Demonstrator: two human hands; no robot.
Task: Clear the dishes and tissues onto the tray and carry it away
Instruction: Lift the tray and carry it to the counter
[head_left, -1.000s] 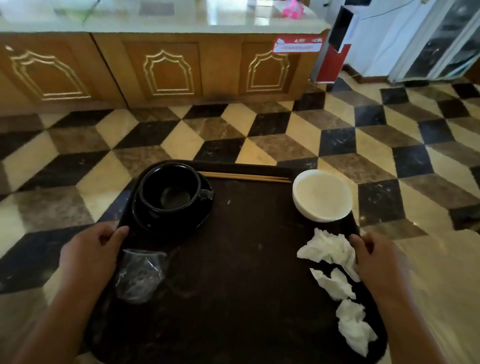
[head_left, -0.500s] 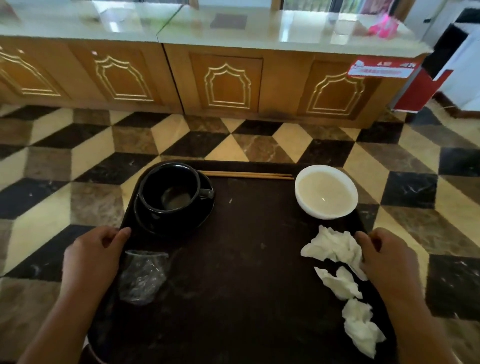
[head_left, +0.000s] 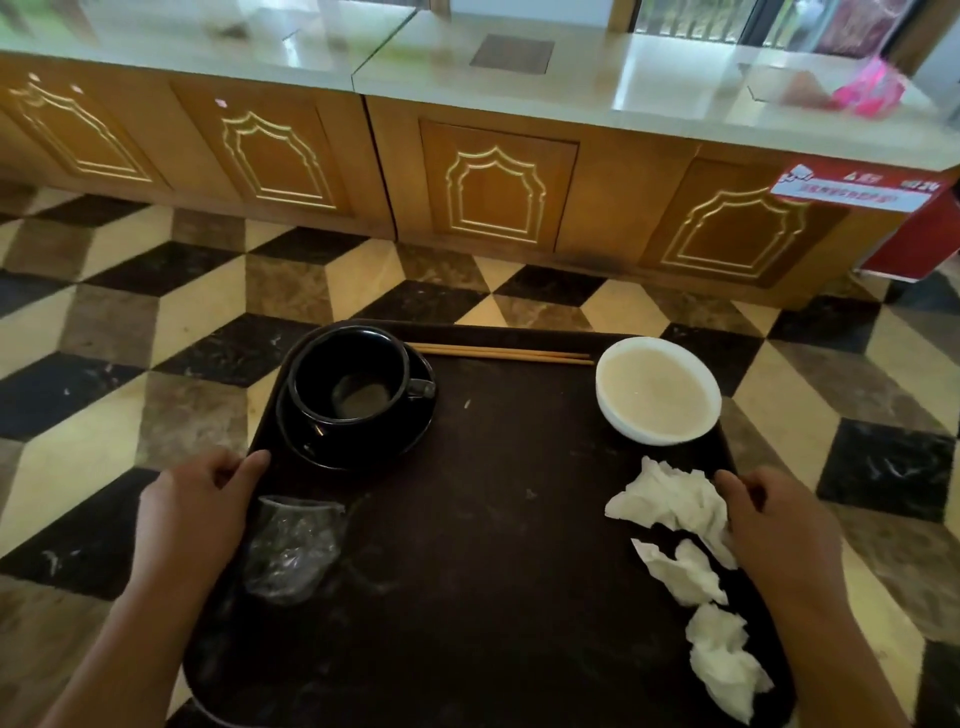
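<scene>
I hold a dark brown tray (head_left: 493, 545) level above the floor. My left hand (head_left: 195, 514) grips its left rim and my right hand (head_left: 779, 530) grips its right rim. On the tray's far left a black cup (head_left: 348, 382) stands on a black saucer (head_left: 363, 447). Wooden chopsticks (head_left: 504, 354) lie along the far edge. A white bowl (head_left: 657, 389) sits at the far right. Three crumpled white tissues (head_left: 675, 504) lie along the right side, and a crumpled clear plastic wrapper (head_left: 291, 545) lies by my left hand.
A long wooden counter (head_left: 493, 192) with carved door panels and a pale glossy top stands straight ahead. A pink object (head_left: 872, 91) lies on its right end, and a red stand (head_left: 914, 244) is beside it. The floor (head_left: 130, 338) has black, brown and cream cube-pattern tiles.
The view has swung left and closer to the counter, which now fills the whole top. Both hands keep the same grip; the items on the tray have not shifted.
</scene>
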